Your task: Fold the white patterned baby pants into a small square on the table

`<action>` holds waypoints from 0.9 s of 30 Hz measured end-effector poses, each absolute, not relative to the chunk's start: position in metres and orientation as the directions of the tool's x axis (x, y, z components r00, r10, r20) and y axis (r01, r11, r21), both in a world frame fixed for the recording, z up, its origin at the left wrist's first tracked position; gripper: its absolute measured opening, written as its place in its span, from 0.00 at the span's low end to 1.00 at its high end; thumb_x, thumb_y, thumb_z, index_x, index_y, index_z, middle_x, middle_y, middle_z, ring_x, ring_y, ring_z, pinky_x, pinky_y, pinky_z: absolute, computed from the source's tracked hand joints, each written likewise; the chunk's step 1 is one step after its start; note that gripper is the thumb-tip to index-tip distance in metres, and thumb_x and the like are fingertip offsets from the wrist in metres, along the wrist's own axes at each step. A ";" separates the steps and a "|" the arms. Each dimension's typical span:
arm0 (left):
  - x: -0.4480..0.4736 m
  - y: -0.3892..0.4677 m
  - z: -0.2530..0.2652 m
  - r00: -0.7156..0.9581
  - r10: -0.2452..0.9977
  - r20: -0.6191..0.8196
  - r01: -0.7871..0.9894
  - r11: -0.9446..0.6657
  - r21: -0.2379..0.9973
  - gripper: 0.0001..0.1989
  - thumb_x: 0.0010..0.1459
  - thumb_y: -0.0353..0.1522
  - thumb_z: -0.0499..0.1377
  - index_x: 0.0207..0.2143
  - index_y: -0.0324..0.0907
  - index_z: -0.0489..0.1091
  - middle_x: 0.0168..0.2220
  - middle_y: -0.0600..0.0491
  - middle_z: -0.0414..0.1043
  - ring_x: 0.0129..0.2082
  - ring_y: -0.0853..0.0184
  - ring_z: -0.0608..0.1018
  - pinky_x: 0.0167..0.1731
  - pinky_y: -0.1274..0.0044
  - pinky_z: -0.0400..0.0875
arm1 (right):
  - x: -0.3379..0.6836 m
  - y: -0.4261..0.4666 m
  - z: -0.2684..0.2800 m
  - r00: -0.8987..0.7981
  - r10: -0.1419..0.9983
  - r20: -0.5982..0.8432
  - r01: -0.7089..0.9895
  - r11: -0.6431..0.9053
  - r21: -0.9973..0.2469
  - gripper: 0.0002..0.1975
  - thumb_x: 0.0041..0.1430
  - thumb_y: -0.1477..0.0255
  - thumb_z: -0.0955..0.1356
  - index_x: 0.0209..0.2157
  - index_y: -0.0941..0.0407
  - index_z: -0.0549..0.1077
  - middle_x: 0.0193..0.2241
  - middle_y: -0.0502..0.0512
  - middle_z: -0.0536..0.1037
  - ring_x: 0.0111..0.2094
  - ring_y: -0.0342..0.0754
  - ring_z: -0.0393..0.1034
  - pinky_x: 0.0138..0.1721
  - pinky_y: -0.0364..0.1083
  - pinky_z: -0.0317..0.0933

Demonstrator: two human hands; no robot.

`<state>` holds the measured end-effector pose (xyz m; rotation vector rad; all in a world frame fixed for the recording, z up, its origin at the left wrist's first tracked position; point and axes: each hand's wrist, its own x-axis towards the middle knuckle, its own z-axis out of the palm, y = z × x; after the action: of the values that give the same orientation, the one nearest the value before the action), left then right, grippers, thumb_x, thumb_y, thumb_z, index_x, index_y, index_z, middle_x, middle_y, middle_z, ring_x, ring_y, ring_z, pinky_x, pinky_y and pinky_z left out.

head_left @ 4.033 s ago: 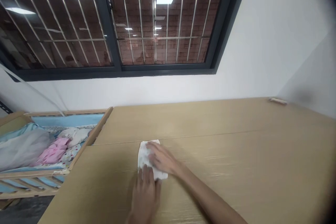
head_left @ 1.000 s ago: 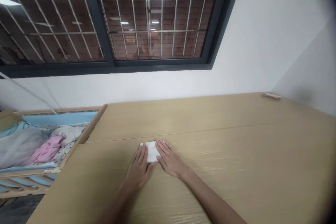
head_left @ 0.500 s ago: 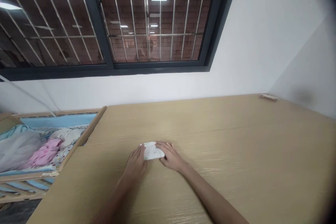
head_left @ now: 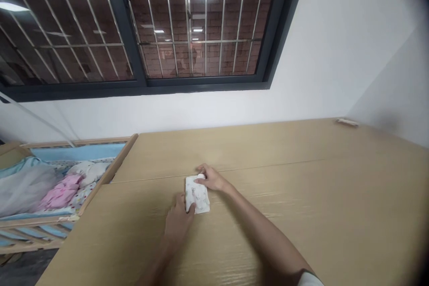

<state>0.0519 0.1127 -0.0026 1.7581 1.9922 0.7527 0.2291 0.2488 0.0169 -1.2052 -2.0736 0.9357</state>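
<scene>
A small flat white packet (head_left: 197,196) with a faint print and a dark mark like lettering is at the middle of the wooden surface (head_left: 268,205). Its exact kind is too small to make out. My left hand (head_left: 179,219) grips the lower left edge, thumb on top and fingers along the side. At the upper right corner, my right hand (head_left: 212,178) pinches the packet between thumb and fingers. Both hands are closed on it.
A wooden crib (head_left: 122,161) with blue lining, a pink cloth (head_left: 62,192) and other bedding stands at the left. A barred window (head_left: 201,82) is ahead in the white wall. A small pale strip (head_left: 347,122) lies at the far right corner.
The packet has turned from lying crosswise to upright, with its lettered face now showing. My right hand has moved up to its top edge and my left hand down to its lower corner.
</scene>
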 end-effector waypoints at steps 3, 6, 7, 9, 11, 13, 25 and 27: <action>0.058 0.106 0.006 -0.169 0.982 0.085 0.845 0.100 0.525 0.16 0.65 0.38 0.54 0.50 0.38 0.68 0.42 0.41 0.76 0.44 0.51 0.78 0.45 0.63 0.70 | 0.224 0.247 0.017 -0.465 0.876 0.129 0.553 0.401 -0.730 0.20 0.58 0.68 0.72 0.51 0.58 0.68 0.43 0.60 0.76 0.42 0.50 0.71 0.45 0.49 0.65; 0.069 0.091 0.009 -0.043 0.962 0.268 0.924 -0.064 0.378 0.22 0.66 0.40 0.52 0.56 0.37 0.67 0.58 0.36 0.66 0.59 0.46 0.68 0.55 0.58 0.64 | 0.218 0.230 0.034 -0.578 0.779 0.243 0.540 0.588 -0.602 0.20 0.67 0.67 0.65 0.58 0.58 0.67 0.59 0.66 0.68 0.60 0.55 0.63 0.60 0.55 0.56; 0.075 0.085 0.007 0.026 0.939 0.342 0.941 -0.138 0.308 0.24 0.65 0.41 0.53 0.59 0.37 0.66 0.61 0.37 0.63 0.62 0.47 0.65 0.57 0.59 0.62 | 0.216 0.221 0.040 -0.648 0.712 0.269 0.503 0.666 -0.551 0.22 0.69 0.67 0.62 0.62 0.56 0.64 0.63 0.64 0.64 0.64 0.55 0.57 0.64 0.55 0.51; 0.086 0.074 -0.003 0.140 0.892 0.430 0.955 -0.236 0.180 0.25 0.65 0.42 0.53 0.58 0.36 0.67 0.60 0.37 0.65 0.61 0.47 0.66 0.58 0.60 0.63 | 0.211 0.203 0.048 -0.787 0.558 0.262 0.387 0.778 -0.495 0.25 0.71 0.65 0.59 0.67 0.53 0.59 0.68 0.59 0.56 0.68 0.53 0.49 0.67 0.54 0.44; 0.096 0.067 -0.016 0.162 0.884 0.439 0.965 -0.235 0.117 0.25 0.64 0.43 0.53 0.53 0.34 0.73 0.54 0.35 0.71 0.56 0.46 0.70 0.56 0.58 0.64 | 0.206 0.188 0.045 -0.881 0.427 0.205 0.281 0.819 -0.500 0.26 0.72 0.63 0.58 0.69 0.50 0.55 0.69 0.55 0.53 0.70 0.50 0.46 0.69 0.53 0.42; 0.101 0.065 -0.026 0.160 0.889 0.428 0.972 -0.217 0.087 0.25 0.64 0.45 0.53 0.49 0.33 0.76 0.49 0.35 0.74 0.52 0.47 0.73 0.55 0.57 0.65 | 0.205 0.182 0.034 -0.920 0.361 0.152 0.237 0.822 -0.518 0.26 0.72 0.63 0.58 0.69 0.50 0.55 0.69 0.54 0.53 0.70 0.50 0.46 0.69 0.52 0.40; 0.098 0.067 -0.032 0.179 0.855 0.486 0.961 -0.257 0.099 0.35 0.65 0.49 0.52 0.67 0.39 0.56 0.68 0.37 0.52 0.65 0.47 0.61 0.59 0.60 0.62 | 0.221 0.261 0.012 -0.852 0.519 0.069 0.442 0.785 -0.434 0.31 0.73 0.58 0.53 0.71 0.55 0.48 0.71 0.55 0.46 0.71 0.50 0.36 0.71 0.53 0.30; 0.097 0.067 -0.031 0.184 0.856 0.482 0.960 -0.262 0.099 0.35 0.65 0.48 0.53 0.67 0.39 0.56 0.67 0.37 0.54 0.65 0.47 0.61 0.59 0.59 0.61 | 0.221 0.261 0.011 -0.840 0.533 0.098 0.442 0.778 -0.446 0.31 0.72 0.57 0.53 0.71 0.54 0.48 0.71 0.54 0.48 0.71 0.50 0.37 0.71 0.52 0.31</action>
<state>0.0970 0.0666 -0.0312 2.5803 2.0238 0.7731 0.2213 0.2608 0.0110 -0.7651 -2.7519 0.6100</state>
